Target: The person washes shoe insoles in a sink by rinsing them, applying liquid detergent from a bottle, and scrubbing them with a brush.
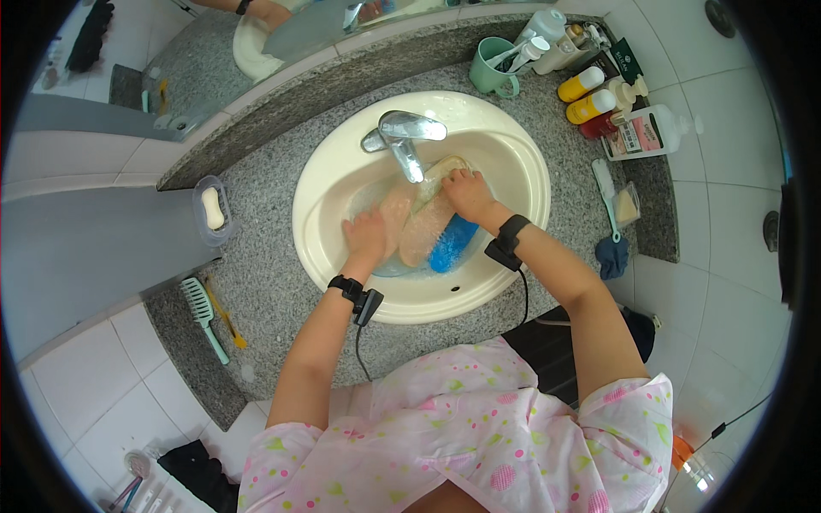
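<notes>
In the cream oval sink [523, 162], which holds water, lie several long, rounded, sole-shaped pieces. A pinkish-beige sole-shaped piece [419, 238] and another beside it are partly under water, and a pale yellow-green sole-shaped piece [430, 183] reaches up toward the far rim. A bright blue textured thing [452, 244] lies along their right side; its kind is unclear. My left hand [366, 236] rests at the left of the pieces, fingers apart at the water. My right hand [468, 195] has its fingers curled over the upper end of the yellow-green piece.
A chrome faucet [405, 141] overhangs the sink. Behind right stand a green mug [493, 77] and several bottles, including a white bottle [643, 134]. A brush [606, 197] lies at the right, a soap dish [213, 211] and a green comb [203, 315] at the left. Cables hang from both wrist straps.
</notes>
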The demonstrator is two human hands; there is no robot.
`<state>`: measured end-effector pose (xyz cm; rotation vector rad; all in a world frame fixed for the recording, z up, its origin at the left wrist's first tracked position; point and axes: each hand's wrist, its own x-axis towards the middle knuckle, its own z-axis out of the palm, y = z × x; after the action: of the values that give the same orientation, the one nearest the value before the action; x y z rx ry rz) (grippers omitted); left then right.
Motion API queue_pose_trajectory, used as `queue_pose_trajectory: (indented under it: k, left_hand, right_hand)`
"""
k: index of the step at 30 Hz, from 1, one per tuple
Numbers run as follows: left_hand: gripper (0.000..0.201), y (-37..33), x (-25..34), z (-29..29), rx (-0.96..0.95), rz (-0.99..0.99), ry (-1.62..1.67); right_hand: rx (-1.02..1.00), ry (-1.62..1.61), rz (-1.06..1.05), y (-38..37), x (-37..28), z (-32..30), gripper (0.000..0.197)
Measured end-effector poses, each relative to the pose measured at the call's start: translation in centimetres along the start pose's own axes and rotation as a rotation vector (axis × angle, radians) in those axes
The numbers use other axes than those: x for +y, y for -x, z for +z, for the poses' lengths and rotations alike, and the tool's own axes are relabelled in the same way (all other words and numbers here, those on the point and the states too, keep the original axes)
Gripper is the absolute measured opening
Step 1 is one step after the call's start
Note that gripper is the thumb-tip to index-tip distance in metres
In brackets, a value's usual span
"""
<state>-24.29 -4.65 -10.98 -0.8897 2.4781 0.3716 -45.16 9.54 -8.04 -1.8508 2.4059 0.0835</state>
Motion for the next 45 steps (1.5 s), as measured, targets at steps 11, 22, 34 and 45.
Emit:
queue_pose_trajectory:
  k: [11, 22, 34, 45]
  left_hand:
    - [0.013, 0.1, 0.1, -0.8, 0.285, -0.043, 0.184]
    - [0.018, 1.1, 2.9, 0.9, 0.129, 0.375, 0.059]
    - [0.011, 0.2, 1.2, 2.1, 0.149, 0.361, 0.173]
    - [0.01, 0.7, 1.8, 1.7, 0.155, 0.336, 0.135]
  right_hand:
    - [-0.401, -0.065, -0.043, 0.3, 0.2, 2.5, 0.017]
    - [-0.336, -0.469, -0.143, 0.3, -4.6, 2.3, 0.016]
    - [-0.279, -0.737, 0.073, 0.0, -4.8, 2.4, 0.013]
    - [-0.273, -0.845, 0.106, 0.6, -4.9, 3.4, 0.011]
